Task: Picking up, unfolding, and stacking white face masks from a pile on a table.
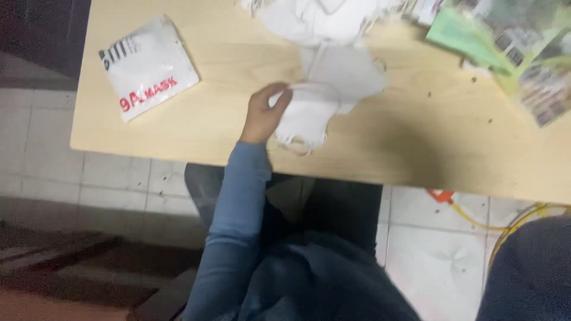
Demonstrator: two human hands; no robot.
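A white face mask (306, 116) is pinched at its edge by the left hand (264, 113), fingers curled around it, just right of the palm near the table (196, 131) edge. More masks (324, 24) are piled beyond. The loose ear loops could be snagged, dragging neighbouring masks along.

We count one hand (264, 113), one white packet (148, 66), one green leaflet stack (511, 53), one mask pile (324, 65).
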